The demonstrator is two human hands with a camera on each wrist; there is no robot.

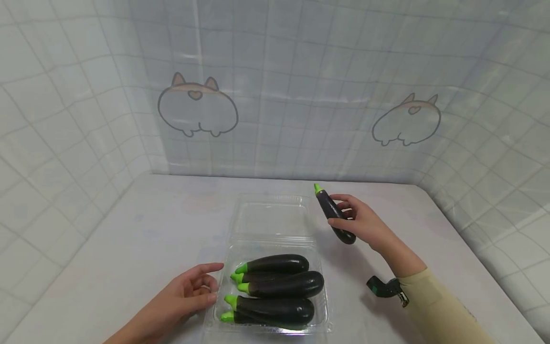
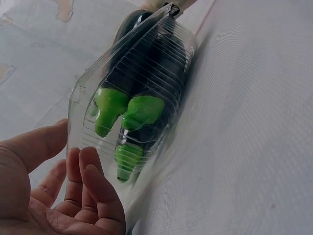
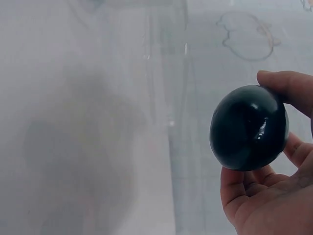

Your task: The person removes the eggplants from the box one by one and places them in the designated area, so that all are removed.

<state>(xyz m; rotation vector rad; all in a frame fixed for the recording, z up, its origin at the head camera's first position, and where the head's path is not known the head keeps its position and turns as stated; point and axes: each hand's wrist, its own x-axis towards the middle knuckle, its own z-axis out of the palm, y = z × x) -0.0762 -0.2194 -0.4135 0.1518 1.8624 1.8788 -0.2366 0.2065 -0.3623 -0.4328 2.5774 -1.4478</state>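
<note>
My right hand (image 1: pixel 358 222) holds an eggplant (image 1: pixel 330 208) above the table, its green stem pointing away and to the left. From the right wrist view, the dark round end of this eggplant (image 3: pixel 248 128) sits between thumb and fingers. Several more eggplants (image 1: pixel 283 285) lie in a clear plastic clamshell box (image 1: pixel 320 258), green stems to the left. At the box's left side is my left hand (image 1: pixel 189 289), fingers loosely bent. The left wrist view has its thumb (image 2: pixel 41 142) at the box's rim and its fingertips right by the side wall.
The box's clear lid (image 1: pixel 272 220) lies folded back behind it on the white table (image 1: pixel 180 215). A tiled backdrop (image 1: pixel 275 119) with animal drawings rises behind and at both sides. A small black device (image 1: pixel 384 286) sticks out beside the right sleeve (image 1: pixel 434 296).
</note>
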